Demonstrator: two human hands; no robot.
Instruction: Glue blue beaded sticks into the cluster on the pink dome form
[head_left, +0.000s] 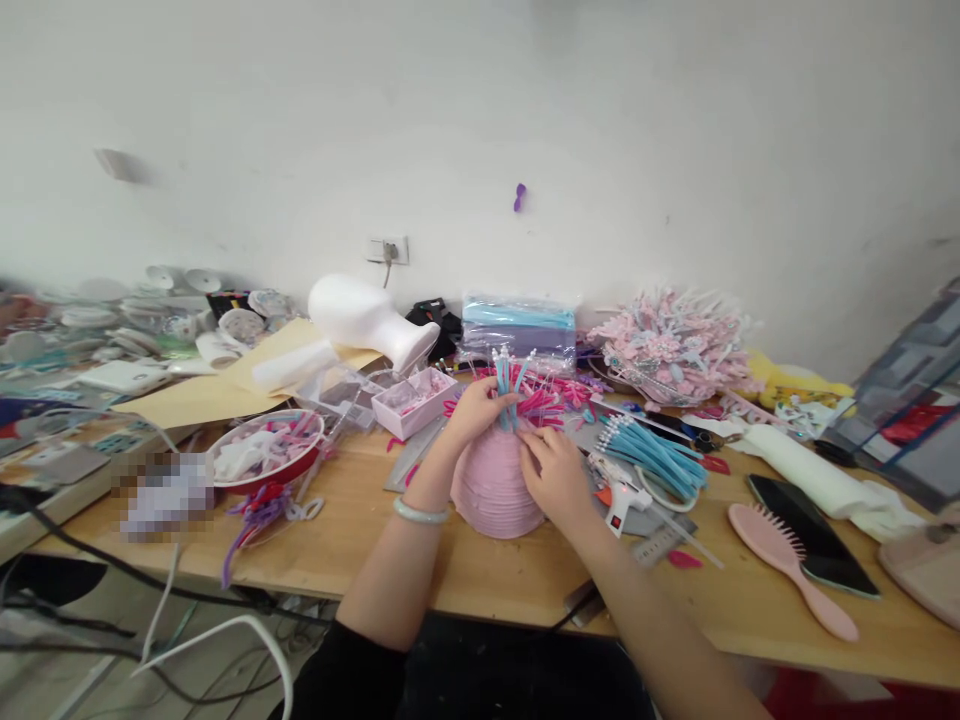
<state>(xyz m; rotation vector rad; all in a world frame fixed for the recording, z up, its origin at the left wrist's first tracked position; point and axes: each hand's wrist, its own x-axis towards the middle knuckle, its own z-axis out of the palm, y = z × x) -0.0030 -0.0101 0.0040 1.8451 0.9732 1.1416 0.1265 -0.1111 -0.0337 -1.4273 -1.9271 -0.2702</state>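
A pink, ribbed, dome-shaped piece [496, 490] stands on the wooden table in front of me. Upright from its top rises a small bunch of light blue strips [504, 378] with whitish tips. My left hand [484, 410], a pale bangle on its wrist, is closed around these strips. From the other side, my right hand [556, 470] has its bent fingertips at the foot of the bunch, its thumb against the dome; its fingers look closed on the strips' lower ends. More blue strips [652, 455] lie in a bundle to the right, near a white glue gun [624, 495].
To the left are a red-rimmed bowl [319, 445] of pink and white pieces, a small box [409, 415] and a white mannequin head [352, 310]. At right lie a pink hairbrush [780, 560], a dark phone [825, 545] and a metal ruler [664, 540]. Cables hang off the table's left front.
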